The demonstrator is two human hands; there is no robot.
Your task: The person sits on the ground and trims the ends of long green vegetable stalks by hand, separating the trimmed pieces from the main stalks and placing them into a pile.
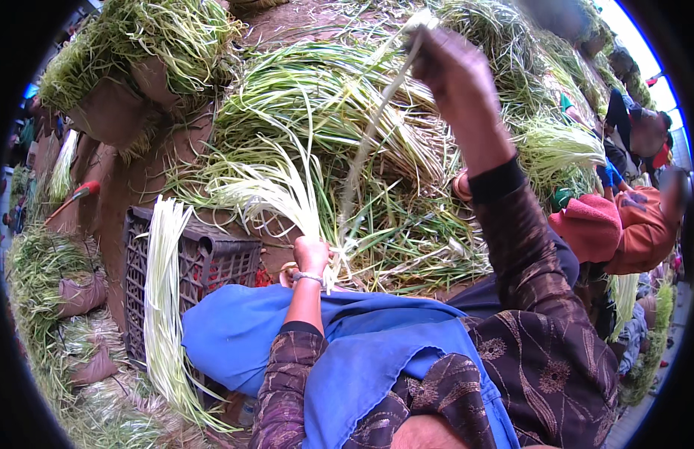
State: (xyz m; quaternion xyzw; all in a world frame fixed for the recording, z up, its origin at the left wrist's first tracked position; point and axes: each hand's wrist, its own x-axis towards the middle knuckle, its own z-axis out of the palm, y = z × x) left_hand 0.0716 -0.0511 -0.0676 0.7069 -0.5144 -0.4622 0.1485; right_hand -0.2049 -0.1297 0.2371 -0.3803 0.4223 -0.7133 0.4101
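My left hand, in a fist low in front of me, grips the base of a bunch of pale green stalks whose tips fan out up and to the left. Raised high at the upper right, my right hand is blurred; its fingers are closed on a pale leafy strand that hangs towards the left hand. Beyond my hands lies a big heap of long green stalks. A pale bundle of stalks is draped over the black plastic crate at my left. A blue cloth covers my lap.
Large wrapped bundles of greens stand at the upper left, with more at the left edge. A red-tipped stick is at the left. At the right, people sit among greens, one in an orange top. Loose trimmings litter the ground.
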